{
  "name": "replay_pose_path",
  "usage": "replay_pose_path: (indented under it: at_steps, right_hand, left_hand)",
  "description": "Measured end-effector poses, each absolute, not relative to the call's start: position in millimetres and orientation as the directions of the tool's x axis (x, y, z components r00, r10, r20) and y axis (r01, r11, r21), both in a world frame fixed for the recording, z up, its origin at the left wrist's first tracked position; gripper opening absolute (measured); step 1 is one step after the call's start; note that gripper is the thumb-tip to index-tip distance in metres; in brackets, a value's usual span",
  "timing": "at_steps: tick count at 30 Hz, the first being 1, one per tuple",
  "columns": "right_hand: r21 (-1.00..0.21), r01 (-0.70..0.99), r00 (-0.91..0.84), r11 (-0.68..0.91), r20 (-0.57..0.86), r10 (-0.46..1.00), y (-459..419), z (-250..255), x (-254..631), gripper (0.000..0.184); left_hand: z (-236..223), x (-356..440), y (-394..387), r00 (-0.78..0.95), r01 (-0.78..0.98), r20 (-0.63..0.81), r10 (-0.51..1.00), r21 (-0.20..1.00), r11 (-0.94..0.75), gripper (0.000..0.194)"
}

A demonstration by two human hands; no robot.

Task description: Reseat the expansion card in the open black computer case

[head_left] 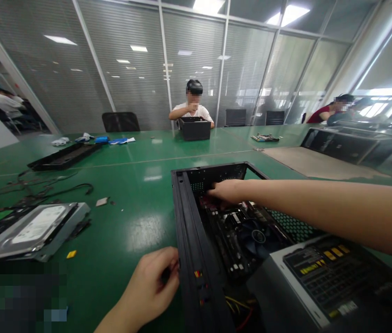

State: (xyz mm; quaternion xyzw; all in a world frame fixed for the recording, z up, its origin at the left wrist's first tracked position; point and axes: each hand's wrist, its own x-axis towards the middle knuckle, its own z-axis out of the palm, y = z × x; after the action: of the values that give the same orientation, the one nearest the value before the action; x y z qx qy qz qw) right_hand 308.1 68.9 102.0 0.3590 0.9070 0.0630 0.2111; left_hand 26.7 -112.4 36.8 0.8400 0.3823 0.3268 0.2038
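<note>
An open black computer case (196,240) lies on the green table in front of me. My left hand (150,282) is at its near left side, fingers curled against the edge of the frame. Inside, over the far left corner of the motherboard (223,231), my right hand (229,192) reaches down with bent fingers. Its fingertips are hidden, and whatever they hold does not show. A dark cooling fan (258,237) sits on the board. Closer to me, the power supply (321,273) with a printed label fills the right part of the case. Thin coloured wires (237,305) run beside it.
To the left are a hard drive (39,226), loose cables (50,189), a small yellow piece (71,254) and a black panel (64,156). Across the table a person (192,108) works at a black box (196,129). Cardboard (317,162) and another case (345,143) lie at right.
</note>
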Motion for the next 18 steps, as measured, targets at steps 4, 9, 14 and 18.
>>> replay_pose_path:
  at_steps: [4,9,14,18]
  right_hand:
    - [0.281,0.601,-0.684,0.748,-0.303,0.663,65.3,111.5,309.7,0.063]
    - [0.258,0.644,-0.711,0.72,-0.147,0.688,56.9,127.2,301.2,0.04]
    - [0.284,0.652,-0.705,0.703,-0.112,0.7,54.8,142.4,304.0,0.04]
    - [0.365,0.68,-0.627,0.636,-0.16,0.762,57.7,145.9,308.1,0.033]
  left_hand:
    - [36.8,26.3,-111.7,0.484,0.514,0.388,0.784,0.599,-0.614,0.009]
    - [37.8,26.6,-111.7,0.5,0.521,0.369,0.784,0.595,-0.612,0.009]
    - [39.0,27.8,-111.9,0.509,0.527,0.351,0.786,0.595,-0.607,0.009]
    - [36.4,27.8,-111.3,0.523,0.518,0.344,0.78,0.599,-0.611,0.007]
